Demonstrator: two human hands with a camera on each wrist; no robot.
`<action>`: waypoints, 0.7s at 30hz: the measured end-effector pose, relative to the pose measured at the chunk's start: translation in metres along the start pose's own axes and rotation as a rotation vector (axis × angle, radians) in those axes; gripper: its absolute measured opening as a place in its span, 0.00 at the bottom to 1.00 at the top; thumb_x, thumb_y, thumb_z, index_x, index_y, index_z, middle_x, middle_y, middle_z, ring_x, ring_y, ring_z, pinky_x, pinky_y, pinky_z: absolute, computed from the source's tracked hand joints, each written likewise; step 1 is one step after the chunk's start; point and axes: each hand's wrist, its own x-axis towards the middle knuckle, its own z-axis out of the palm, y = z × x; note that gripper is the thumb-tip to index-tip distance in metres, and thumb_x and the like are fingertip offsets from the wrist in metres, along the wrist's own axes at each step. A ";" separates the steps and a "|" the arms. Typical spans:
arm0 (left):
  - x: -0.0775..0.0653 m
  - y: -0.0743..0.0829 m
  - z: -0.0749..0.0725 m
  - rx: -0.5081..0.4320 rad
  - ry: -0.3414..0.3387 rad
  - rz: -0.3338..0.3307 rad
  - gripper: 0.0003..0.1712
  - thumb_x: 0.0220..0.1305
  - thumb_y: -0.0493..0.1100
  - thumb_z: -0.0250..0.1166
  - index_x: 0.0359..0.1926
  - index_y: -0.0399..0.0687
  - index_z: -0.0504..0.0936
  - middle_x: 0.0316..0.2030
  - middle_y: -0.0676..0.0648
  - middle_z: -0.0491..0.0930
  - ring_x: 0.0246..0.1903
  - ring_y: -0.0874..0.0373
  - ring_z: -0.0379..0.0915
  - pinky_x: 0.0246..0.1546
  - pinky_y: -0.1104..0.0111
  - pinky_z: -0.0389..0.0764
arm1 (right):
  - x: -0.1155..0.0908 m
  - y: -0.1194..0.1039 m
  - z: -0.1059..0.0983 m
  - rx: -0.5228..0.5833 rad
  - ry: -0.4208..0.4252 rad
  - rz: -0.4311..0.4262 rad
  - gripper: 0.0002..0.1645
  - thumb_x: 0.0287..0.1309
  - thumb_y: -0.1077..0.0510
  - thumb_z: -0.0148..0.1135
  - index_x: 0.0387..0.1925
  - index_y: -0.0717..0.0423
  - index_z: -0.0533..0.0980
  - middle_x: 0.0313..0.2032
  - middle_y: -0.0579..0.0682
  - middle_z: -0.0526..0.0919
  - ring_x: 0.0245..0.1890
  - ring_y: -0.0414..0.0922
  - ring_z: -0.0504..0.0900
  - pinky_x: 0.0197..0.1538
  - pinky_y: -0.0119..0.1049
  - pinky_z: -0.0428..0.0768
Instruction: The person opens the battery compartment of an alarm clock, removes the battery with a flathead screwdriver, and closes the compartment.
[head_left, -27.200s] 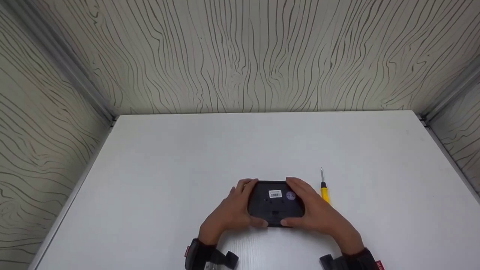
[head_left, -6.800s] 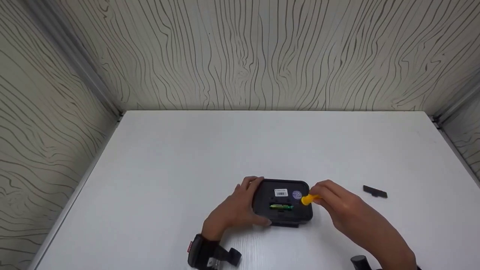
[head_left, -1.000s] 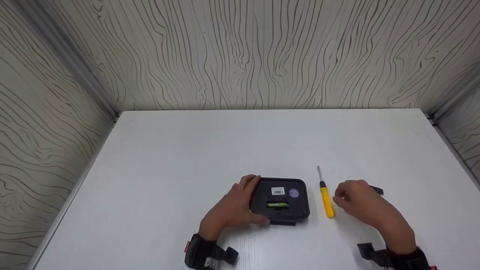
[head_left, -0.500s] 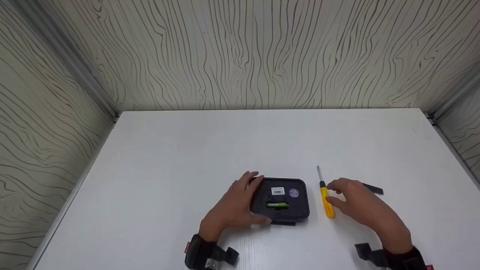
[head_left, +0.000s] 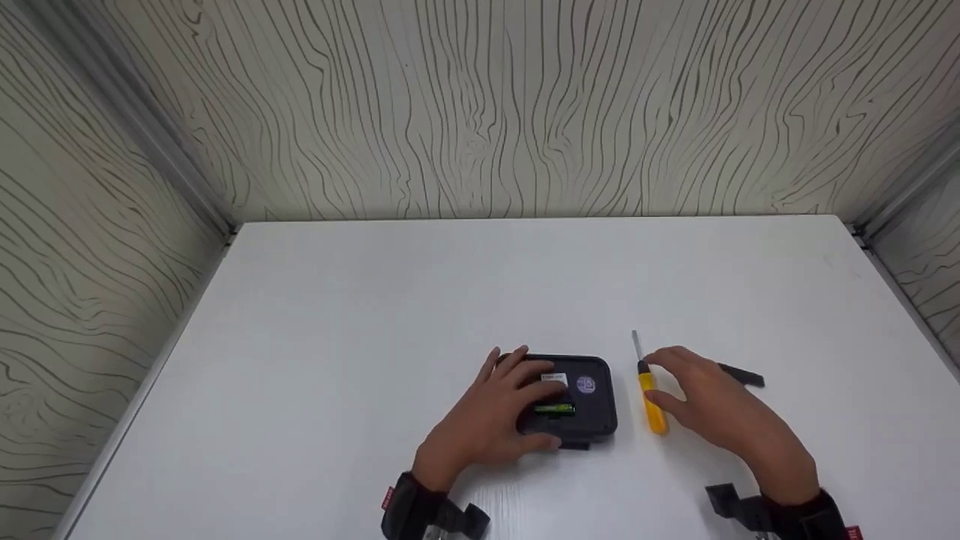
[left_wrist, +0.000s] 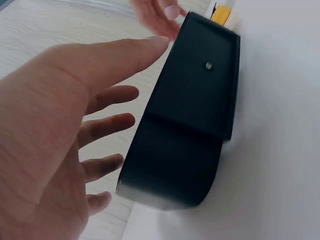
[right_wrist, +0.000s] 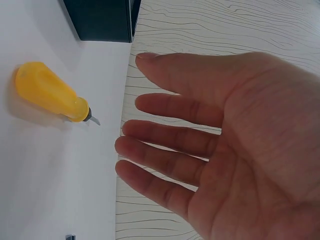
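Observation:
A black rectangular device lies on the white table, its underside with a label and a round purple sticker facing up. One green battery sits in its uncovered compartment. My left hand is spread over the device's left half, thumb by the near edge; in the left wrist view its fingers hang loose beside the black casing. To the right lies a yellow-handled screwdriver. My right hand hovers beside it with relaxed fingers, holding nothing; the right wrist view shows a gap to the yellow handle.
Partly behind my right hand lies a thin black battery cover. A wood-grain-patterned panel rises along the table's back edge, with similar panels at both sides. The white tabletop stretches away to the left and back.
My left hand has shifted right and over the device, its fingers coming off the left edge. The right hand has moved left toward the screwdriver, which was set down after earlier use at the device.

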 end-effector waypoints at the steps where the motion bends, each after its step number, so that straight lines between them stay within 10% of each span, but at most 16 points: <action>1: 0.000 0.001 0.001 0.015 -0.001 0.013 0.35 0.59 0.67 0.62 0.66 0.69 0.69 0.69 0.55 0.65 0.75 0.46 0.50 0.74 0.45 0.49 | 0.000 0.000 0.000 -0.009 0.014 -0.007 0.30 0.59 0.55 0.65 0.62 0.58 0.71 0.62 0.62 0.72 0.62 0.62 0.72 0.60 0.60 0.73; 21: 0.003 0.011 0.007 0.125 -0.081 0.003 0.29 0.61 0.70 0.58 0.63 0.81 0.71 0.69 0.53 0.64 0.76 0.45 0.45 0.74 0.45 0.46 | 0.001 0.004 0.002 -0.115 0.127 -0.074 0.41 0.56 0.56 0.68 0.69 0.55 0.64 0.68 0.64 0.65 0.64 0.65 0.68 0.60 0.64 0.71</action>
